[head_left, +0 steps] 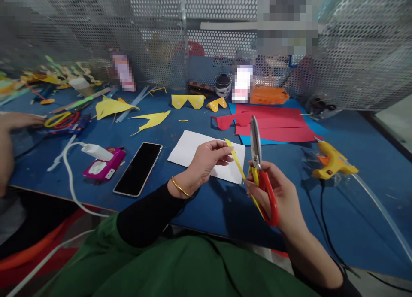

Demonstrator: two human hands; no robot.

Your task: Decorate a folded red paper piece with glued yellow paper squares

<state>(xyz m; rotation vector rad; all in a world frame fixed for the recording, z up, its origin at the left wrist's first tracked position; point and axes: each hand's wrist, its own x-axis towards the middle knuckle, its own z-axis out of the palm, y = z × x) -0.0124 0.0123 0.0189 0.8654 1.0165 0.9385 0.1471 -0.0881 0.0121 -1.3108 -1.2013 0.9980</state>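
Observation:
Between my two hands stretches a narrow yellow paper strip. My left hand pinches its upper end above a white sheet of paper. My right hand is closed around scissors with red and yellow handles, blades pointing up and looking closed. The fingers of that hand also grip the strip's lower part. Beyond the hands lie red paper glasses, yellow paper glasses with pale spots, and a smaller yellow paper piece with spots.
A black-screened phone and a magenta power adapter with a white cable lie left. A yellow glue gun with cord is at right. Red sheets lie behind. Another person's hand rests at far left by more scissors.

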